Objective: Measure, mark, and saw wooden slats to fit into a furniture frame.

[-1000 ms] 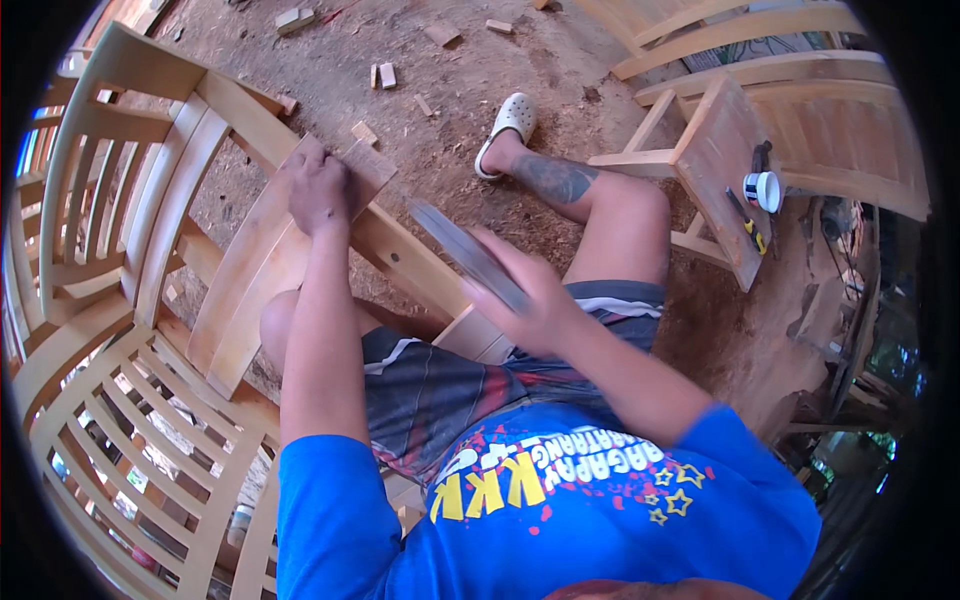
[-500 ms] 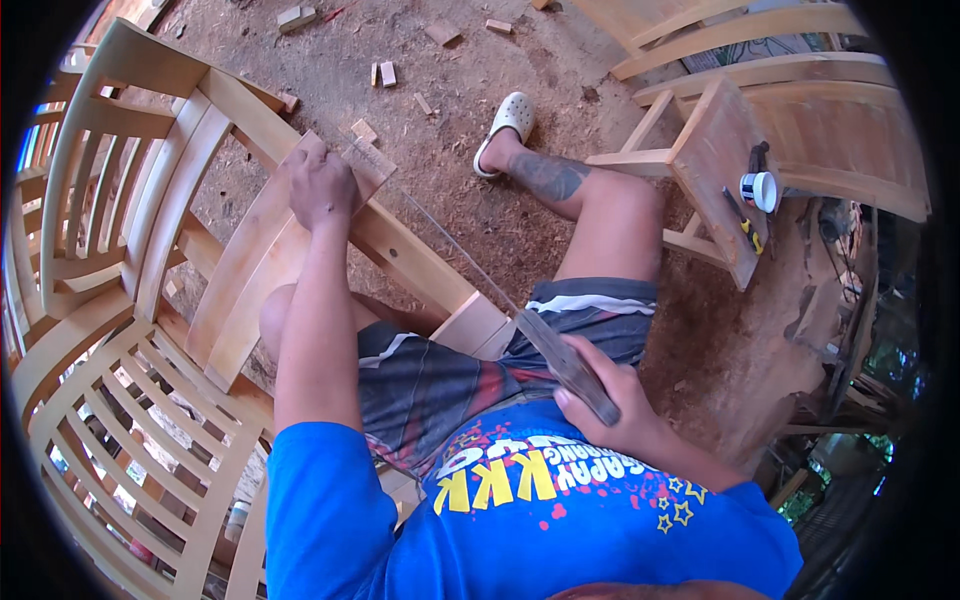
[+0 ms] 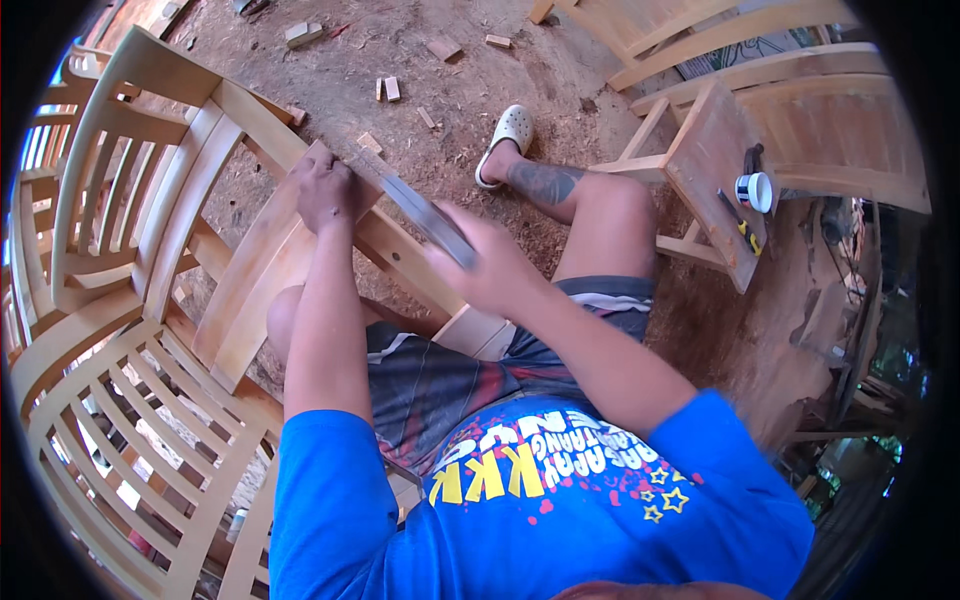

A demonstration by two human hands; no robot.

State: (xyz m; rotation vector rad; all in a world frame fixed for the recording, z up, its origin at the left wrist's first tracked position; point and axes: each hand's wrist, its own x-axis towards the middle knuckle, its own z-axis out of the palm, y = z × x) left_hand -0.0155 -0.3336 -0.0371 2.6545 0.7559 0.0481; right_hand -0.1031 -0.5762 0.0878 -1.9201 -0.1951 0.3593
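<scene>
Near the far end of a light wooden board, my left hand is closed over it with curled fingers, holding it on a wooden bench frame. My right hand is closed around the grey wooden handle of a handsaw, slightly blurred. The saw is seen nearly edge-on and points up and left across the board's end, just right of my left hand. Most of its blade is hard to make out, and I cannot tell how deep it sits in the wood.
Slatted wooden chair parts crowd the left side. At right, a small wooden stool carries a white tub, a yellow-and-black handled tool and a dark hammer-like tool. Wood offcuts and shavings lie on the dirt floor.
My right hand has pushed the saw up and left, so its handle is now close to the board's end. My left hand stays on the board.
</scene>
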